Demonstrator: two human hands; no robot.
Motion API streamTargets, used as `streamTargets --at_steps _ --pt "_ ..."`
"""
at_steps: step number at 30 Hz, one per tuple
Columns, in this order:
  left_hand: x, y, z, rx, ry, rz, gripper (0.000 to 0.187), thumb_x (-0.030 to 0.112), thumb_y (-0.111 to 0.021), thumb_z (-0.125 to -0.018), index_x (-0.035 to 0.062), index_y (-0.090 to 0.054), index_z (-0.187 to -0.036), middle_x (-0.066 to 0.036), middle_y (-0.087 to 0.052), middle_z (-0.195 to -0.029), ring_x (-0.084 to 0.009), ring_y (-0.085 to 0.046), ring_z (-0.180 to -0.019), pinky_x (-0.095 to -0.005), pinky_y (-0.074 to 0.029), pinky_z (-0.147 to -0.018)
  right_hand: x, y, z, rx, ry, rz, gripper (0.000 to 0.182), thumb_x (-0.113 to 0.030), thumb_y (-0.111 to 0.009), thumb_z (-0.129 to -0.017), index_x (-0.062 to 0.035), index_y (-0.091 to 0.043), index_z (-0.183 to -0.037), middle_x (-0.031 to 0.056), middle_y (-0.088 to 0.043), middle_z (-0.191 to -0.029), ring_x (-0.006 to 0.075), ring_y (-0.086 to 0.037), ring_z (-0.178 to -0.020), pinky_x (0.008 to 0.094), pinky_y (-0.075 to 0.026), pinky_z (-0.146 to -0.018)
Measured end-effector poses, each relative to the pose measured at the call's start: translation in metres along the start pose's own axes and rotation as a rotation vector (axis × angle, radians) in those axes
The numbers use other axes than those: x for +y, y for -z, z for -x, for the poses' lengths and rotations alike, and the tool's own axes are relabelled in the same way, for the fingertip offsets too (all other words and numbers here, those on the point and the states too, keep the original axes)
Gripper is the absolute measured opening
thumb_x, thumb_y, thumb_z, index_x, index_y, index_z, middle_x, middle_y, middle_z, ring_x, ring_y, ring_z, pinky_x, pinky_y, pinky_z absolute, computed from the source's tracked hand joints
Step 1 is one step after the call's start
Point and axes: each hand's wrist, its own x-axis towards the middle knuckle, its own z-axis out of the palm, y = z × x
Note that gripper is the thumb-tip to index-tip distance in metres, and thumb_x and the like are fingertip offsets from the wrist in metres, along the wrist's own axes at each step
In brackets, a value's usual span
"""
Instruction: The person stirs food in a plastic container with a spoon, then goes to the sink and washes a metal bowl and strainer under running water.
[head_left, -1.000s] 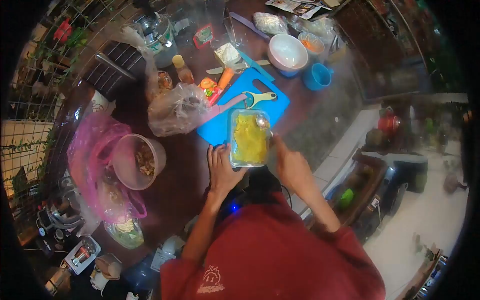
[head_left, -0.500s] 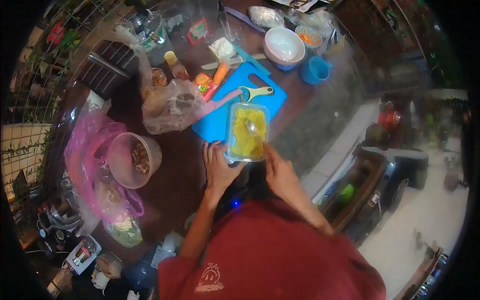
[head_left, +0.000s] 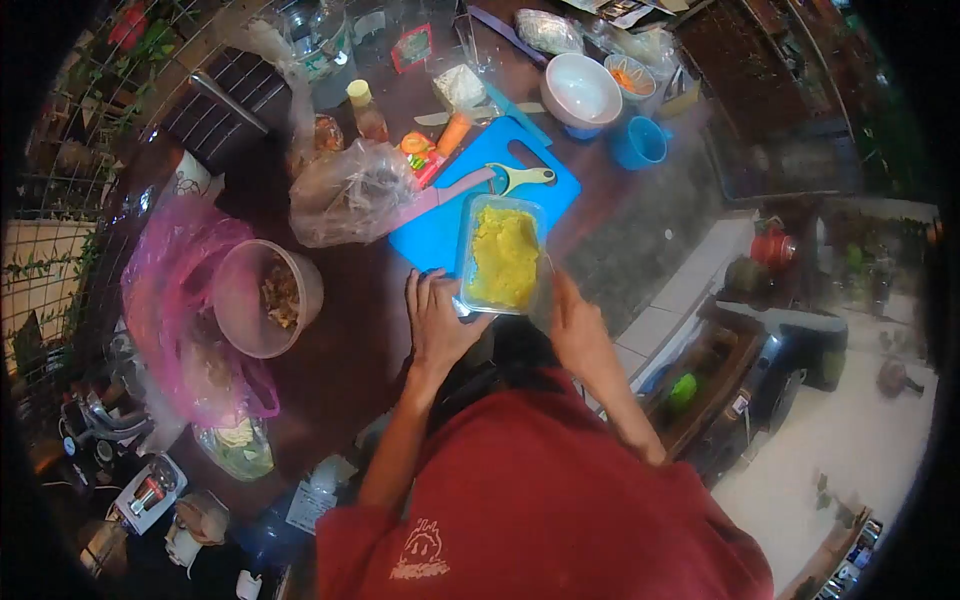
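A clear plastic container [head_left: 503, 255] filled with yellow mash stands on the lower right part of a blue cutting board [head_left: 430, 238]. My left hand [head_left: 440, 325] rests at the container's lower left corner, its fingers stretched out flat by the board's edge and its thumb along the container's bottom end. In my right hand [head_left: 580, 325], closed, is a spoon [head_left: 547, 263], held at the container's right side; its bowl is hard to make out. Just above the container, a peeler [head_left: 525, 178] with a pale green handle and a pink-bladed knife [head_left: 450, 195] lie on the board.
To the left stand a plastic tub [head_left: 240, 315] with brown pieces and a pink plastic bag [head_left: 175, 290]. A clear bag [head_left: 350, 200], a bottle [head_left: 368, 115] and a carrot [head_left: 454, 132] lie beyond the board. A white bowl [head_left: 580, 92] and blue cup [head_left: 640, 145] are at back right.
The spoon has come out of the middle of the mash to the container's right side, as my right hand moved right. My left hand stays at the container's corner.
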Motion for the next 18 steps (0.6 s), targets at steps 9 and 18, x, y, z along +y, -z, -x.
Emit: streamTargets --at_steps 9,18 --pt "0.001 -0.002 0.001 0.044 0.001 0.02 0.072 0.039 -0.094 -0.067 0.0024 -0.054 -0.114 -0.019 -0.061 -0.115 -0.0379 -0.054 -0.123 -0.059 -0.029 -0.118 0.019 -0.036 0.015 -0.047 -0.048 0.044 0.059 -0.007 -0.05 -0.098 0.0001 -0.031 -0.153 0.0381 -0.065 -0.082 0.0574 -0.065 -0.079 0.0672 -0.05 -0.073" --pt "-0.001 -0.002 0.001 0.044 -0.002 0.03 0.071 0.041 -0.096 -0.064 0.0049 -0.053 -0.107 -0.018 -0.06 -0.115 -0.039 -0.053 -0.123 -0.0602 -0.031 -0.116 -0.012 -0.028 0.029 -0.171 -0.074 0.075 0.066 -0.008 -0.052 -0.098 -0.0019 -0.026 -0.157 0.0344 -0.068 -0.081 0.054 -0.067 -0.076 0.0644 -0.053 -0.07"
